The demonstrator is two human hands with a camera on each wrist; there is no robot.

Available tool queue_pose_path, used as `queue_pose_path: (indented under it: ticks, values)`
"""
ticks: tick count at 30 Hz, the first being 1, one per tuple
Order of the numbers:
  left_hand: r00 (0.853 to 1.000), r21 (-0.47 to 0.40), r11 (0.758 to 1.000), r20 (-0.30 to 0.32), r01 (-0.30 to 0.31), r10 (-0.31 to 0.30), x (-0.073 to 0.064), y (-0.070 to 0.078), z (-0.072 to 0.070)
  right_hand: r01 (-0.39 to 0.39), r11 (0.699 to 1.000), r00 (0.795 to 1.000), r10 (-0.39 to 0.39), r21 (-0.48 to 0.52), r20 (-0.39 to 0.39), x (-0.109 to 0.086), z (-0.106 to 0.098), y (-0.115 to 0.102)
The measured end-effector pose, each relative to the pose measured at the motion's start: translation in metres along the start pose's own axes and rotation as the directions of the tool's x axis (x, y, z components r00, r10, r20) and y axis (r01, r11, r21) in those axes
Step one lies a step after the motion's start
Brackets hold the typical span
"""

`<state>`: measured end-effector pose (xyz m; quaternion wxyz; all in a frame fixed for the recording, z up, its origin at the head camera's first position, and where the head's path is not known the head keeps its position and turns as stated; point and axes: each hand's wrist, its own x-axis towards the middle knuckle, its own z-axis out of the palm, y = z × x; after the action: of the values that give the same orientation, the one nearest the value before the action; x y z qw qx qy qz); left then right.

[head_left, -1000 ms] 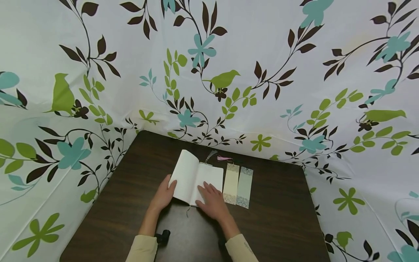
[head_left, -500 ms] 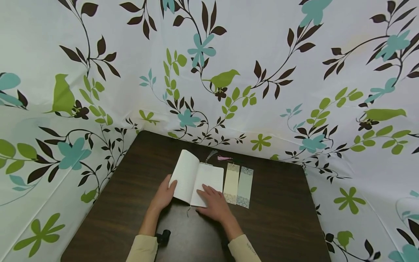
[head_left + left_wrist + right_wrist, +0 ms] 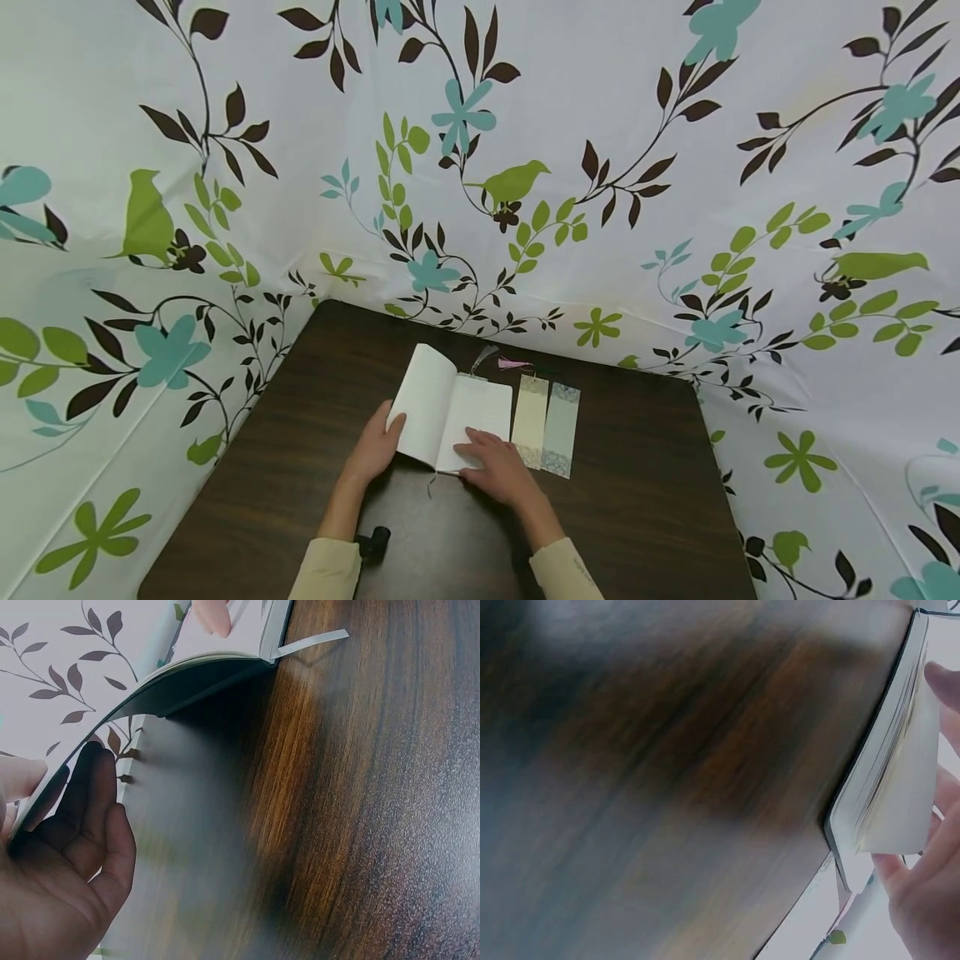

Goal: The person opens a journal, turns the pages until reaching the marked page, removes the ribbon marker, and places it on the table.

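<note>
An open notebook (image 3: 474,408) with blank-looking white pages lies on the dark wooden table (image 3: 637,517), its left side tilted up. My left hand (image 3: 375,446) grips that raised left side, thumb on the page and fingers behind the dark cover, as the left wrist view shows. My right hand (image 3: 498,467) rests over the lower right page with its fingers spread. In the right wrist view one finger (image 3: 889,871) passes behind the pages at the corner; its tip is hidden. A thin ribbon marker (image 3: 311,643) hangs out at the bottom of the spine.
Right of the notebook lie a cream bookmark (image 3: 531,417) with a pink tassel (image 3: 513,363) and a pale green bookmark (image 3: 562,425). A grey tassel (image 3: 484,356) sticks out above the notebook. Patterned cloth (image 3: 285,208) hangs around the table's back and sides.
My right hand has slid a little to the right and downward over the right page. The left hand and the notebook's raised side have stayed in place.
</note>
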<state>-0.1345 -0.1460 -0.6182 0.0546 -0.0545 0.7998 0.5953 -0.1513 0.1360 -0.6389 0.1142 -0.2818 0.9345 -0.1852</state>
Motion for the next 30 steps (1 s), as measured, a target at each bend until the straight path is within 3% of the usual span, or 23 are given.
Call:
queue_pose_path:
  ticks: [6,10,16,20,24,27,30]
  values:
    - [1.000,-0.002,1.000,-0.004,0.012,-0.012,0.001,0.000,0.000,0.006,0.994,1.000,-0.009,-0.108,-0.030,-0.007,-0.003,-0.004]
    - [1.000,-0.014,1.000,0.007,0.012,-0.011,0.002,0.000,-0.001,-0.012,0.986,0.995,-0.005,-0.169,-0.099,-0.012,-0.003,-0.005]
    - [1.000,-0.022,1.000,0.020,0.011,-0.010,0.003,-0.001,-0.002,-0.068,0.990,0.968,0.036,-0.124,-0.247,-0.014,-0.003,0.000]
    - [1.000,-0.020,1.000,0.011,0.008,-0.008,0.005,-0.001,-0.001,-0.128,0.992,0.932,0.117,-0.011,-0.344,-0.013,-0.003,0.001]
    - [1.000,-0.018,1.000,0.009,0.005,-0.005,0.003,0.000,-0.001,-0.152,0.972,0.886,0.214,0.178,-0.411,-0.011,-0.002,-0.001]
    - [1.000,-0.024,1.000,0.017,0.016,-0.016,0.000,0.000,-0.001,-0.127,0.925,0.874,0.275,0.357,-0.401,-0.010,0.002,-0.005]
    - [0.999,-0.034,0.999,0.024,0.024,-0.023,-0.002,-0.001,-0.001,-0.085,0.851,0.887,0.301,0.517,-0.349,-0.010,0.008,-0.010]
